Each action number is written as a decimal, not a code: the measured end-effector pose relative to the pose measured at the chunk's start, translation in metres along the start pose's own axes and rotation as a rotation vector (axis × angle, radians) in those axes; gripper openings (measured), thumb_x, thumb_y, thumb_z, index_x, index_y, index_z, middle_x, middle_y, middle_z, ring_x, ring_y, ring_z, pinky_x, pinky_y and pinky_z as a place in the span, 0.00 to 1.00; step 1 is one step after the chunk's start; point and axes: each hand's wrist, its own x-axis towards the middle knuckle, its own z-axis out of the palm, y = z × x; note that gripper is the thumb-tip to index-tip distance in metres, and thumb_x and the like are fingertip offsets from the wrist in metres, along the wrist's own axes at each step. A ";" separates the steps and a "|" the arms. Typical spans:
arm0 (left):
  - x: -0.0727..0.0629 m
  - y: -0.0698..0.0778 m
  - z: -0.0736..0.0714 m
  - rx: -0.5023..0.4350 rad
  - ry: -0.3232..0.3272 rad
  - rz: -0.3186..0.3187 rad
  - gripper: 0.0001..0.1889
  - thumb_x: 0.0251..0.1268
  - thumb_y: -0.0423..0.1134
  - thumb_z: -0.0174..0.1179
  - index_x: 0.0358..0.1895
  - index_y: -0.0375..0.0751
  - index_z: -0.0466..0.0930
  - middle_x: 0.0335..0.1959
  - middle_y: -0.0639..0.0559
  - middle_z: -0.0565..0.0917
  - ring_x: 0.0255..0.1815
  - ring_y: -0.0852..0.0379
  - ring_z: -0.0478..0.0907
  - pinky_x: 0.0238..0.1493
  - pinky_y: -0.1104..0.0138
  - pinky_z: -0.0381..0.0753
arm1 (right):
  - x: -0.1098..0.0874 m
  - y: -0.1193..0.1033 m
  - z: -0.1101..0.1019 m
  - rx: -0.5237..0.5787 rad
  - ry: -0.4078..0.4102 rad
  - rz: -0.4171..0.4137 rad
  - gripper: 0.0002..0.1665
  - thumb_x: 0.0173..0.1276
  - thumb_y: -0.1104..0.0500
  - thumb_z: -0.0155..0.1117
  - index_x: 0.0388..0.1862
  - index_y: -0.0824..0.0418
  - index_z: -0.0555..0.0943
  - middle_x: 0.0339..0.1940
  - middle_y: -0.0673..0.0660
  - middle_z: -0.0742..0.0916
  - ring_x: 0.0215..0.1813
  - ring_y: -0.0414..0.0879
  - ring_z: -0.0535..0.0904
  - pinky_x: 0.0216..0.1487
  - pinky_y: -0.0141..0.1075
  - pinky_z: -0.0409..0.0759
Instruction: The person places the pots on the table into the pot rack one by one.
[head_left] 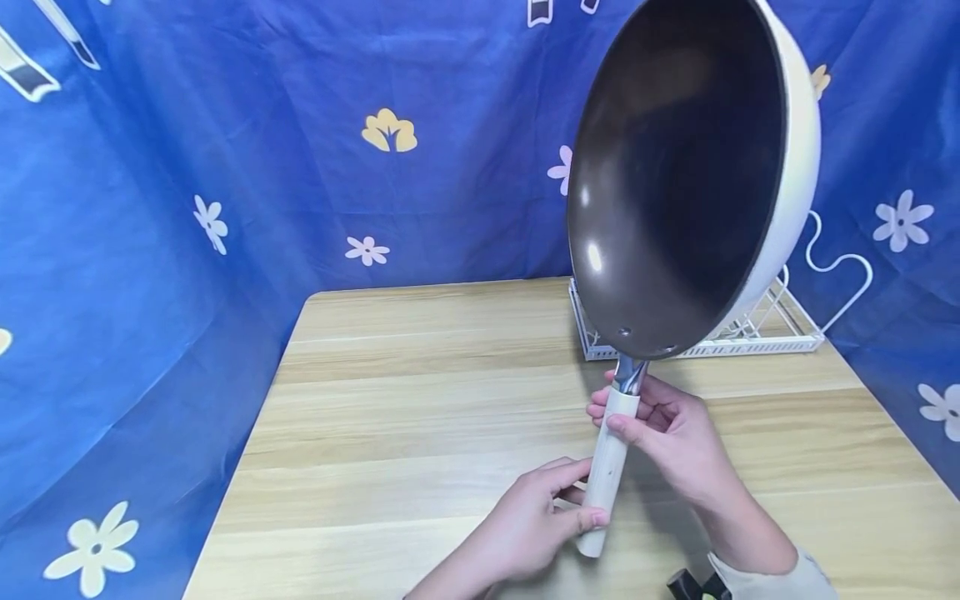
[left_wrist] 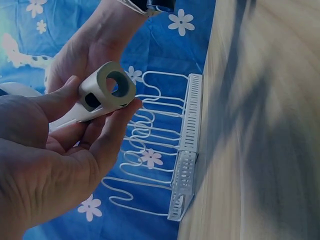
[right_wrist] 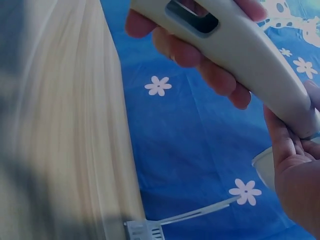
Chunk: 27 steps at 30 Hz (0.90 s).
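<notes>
A large frying pan (head_left: 678, 175) with a dark inside and a white outside is held up, tilted, its bowl above its handle. My right hand (head_left: 686, 433) grips the pale handle (head_left: 609, 458) near the metal neck, thumb across the front. Lower down, my left hand (head_left: 528, 517) pinches the handle close to its end between thumb and fingers. In the left wrist view, the handle end (left_wrist: 112, 87) shows a round opening, with a slot beside it. The right wrist view shows the handle (right_wrist: 250, 60) running between both hands.
Behind the pan, a white wire rack (head_left: 780, 337) stands at the back right of the wooden table (head_left: 420, 375). A blue flowered cloth (head_left: 450, 150) hangs round the back and sides. By the right sleeve lies a small black object (head_left: 684, 585).
</notes>
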 end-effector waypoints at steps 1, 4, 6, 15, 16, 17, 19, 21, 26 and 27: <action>0.001 0.000 0.000 -0.009 -0.007 -0.001 0.27 0.70 0.46 0.74 0.71 0.60 0.83 0.54 0.62 0.89 0.54 0.70 0.88 0.50 0.74 0.85 | 0.000 -0.001 -0.001 -0.008 -0.002 -0.008 0.27 0.74 0.77 0.65 0.69 0.64 0.81 0.51 0.50 0.95 0.53 0.44 0.94 0.58 0.35 0.91; 0.005 0.002 -0.001 -0.032 -0.029 -0.003 0.26 0.71 0.44 0.74 0.71 0.59 0.83 0.54 0.61 0.89 0.53 0.71 0.88 0.49 0.75 0.84 | 0.000 -0.003 -0.005 -0.017 -0.008 -0.045 0.26 0.75 0.78 0.63 0.69 0.66 0.81 0.53 0.51 0.95 0.54 0.44 0.94 0.58 0.34 0.91; 0.008 0.003 -0.002 -0.040 -0.044 0.000 0.26 0.71 0.43 0.74 0.71 0.57 0.84 0.53 0.60 0.89 0.52 0.72 0.87 0.48 0.76 0.83 | 0.000 -0.004 -0.007 -0.007 -0.006 -0.070 0.27 0.74 0.79 0.61 0.70 0.67 0.81 0.53 0.52 0.95 0.54 0.44 0.94 0.58 0.34 0.91; 0.025 0.008 -0.001 -0.048 -0.096 -0.020 0.26 0.70 0.43 0.75 0.70 0.56 0.85 0.53 0.61 0.91 0.47 0.75 0.84 0.48 0.76 0.81 | 0.000 -0.005 -0.018 0.063 0.073 -0.065 0.27 0.73 0.81 0.60 0.68 0.67 0.82 0.51 0.55 0.95 0.51 0.46 0.95 0.58 0.38 0.92; 0.027 0.008 0.000 -0.058 -0.099 -0.029 0.26 0.70 0.42 0.75 0.70 0.56 0.85 0.52 0.60 0.92 0.47 0.75 0.84 0.48 0.76 0.80 | 0.000 -0.005 -0.019 0.066 0.083 -0.058 0.27 0.74 0.81 0.60 0.67 0.66 0.82 0.50 0.55 0.95 0.51 0.46 0.95 0.58 0.38 0.92; 0.028 0.008 0.002 -0.073 -0.102 -0.039 0.26 0.70 0.42 0.75 0.71 0.55 0.84 0.51 0.59 0.92 0.46 0.75 0.84 0.47 0.76 0.80 | 0.000 -0.004 -0.021 0.065 0.092 -0.049 0.26 0.74 0.81 0.61 0.66 0.65 0.82 0.50 0.54 0.95 0.50 0.45 0.95 0.57 0.38 0.92; 0.031 0.008 0.004 -0.108 -0.108 -0.055 0.27 0.70 0.40 0.74 0.71 0.54 0.84 0.49 0.55 0.93 0.45 0.74 0.85 0.47 0.76 0.81 | 0.000 -0.003 -0.023 0.063 0.103 -0.038 0.26 0.74 0.81 0.61 0.66 0.64 0.83 0.50 0.54 0.95 0.50 0.45 0.95 0.57 0.37 0.92; 0.034 0.006 0.006 -0.137 -0.107 -0.066 0.27 0.70 0.39 0.74 0.71 0.53 0.84 0.48 0.52 0.94 0.45 0.73 0.86 0.46 0.76 0.81 | 0.001 0.000 -0.024 0.067 0.107 -0.026 0.26 0.74 0.80 0.61 0.65 0.63 0.84 0.49 0.53 0.95 0.49 0.44 0.95 0.57 0.37 0.92; 0.038 -0.001 0.010 -0.215 -0.112 -0.085 0.27 0.71 0.35 0.72 0.72 0.47 0.83 0.49 0.46 0.93 0.45 0.68 0.87 0.44 0.76 0.85 | 0.004 0.008 -0.026 0.077 0.102 0.014 0.24 0.75 0.79 0.62 0.63 0.59 0.85 0.48 0.51 0.96 0.49 0.43 0.95 0.57 0.36 0.91; 0.038 -0.003 0.010 -0.234 -0.119 -0.086 0.27 0.72 0.34 0.72 0.72 0.46 0.82 0.49 0.44 0.93 0.45 0.67 0.88 0.43 0.76 0.85 | 0.005 0.010 -0.026 0.078 0.104 0.021 0.24 0.75 0.78 0.62 0.62 0.58 0.85 0.48 0.51 0.96 0.49 0.43 0.95 0.57 0.36 0.91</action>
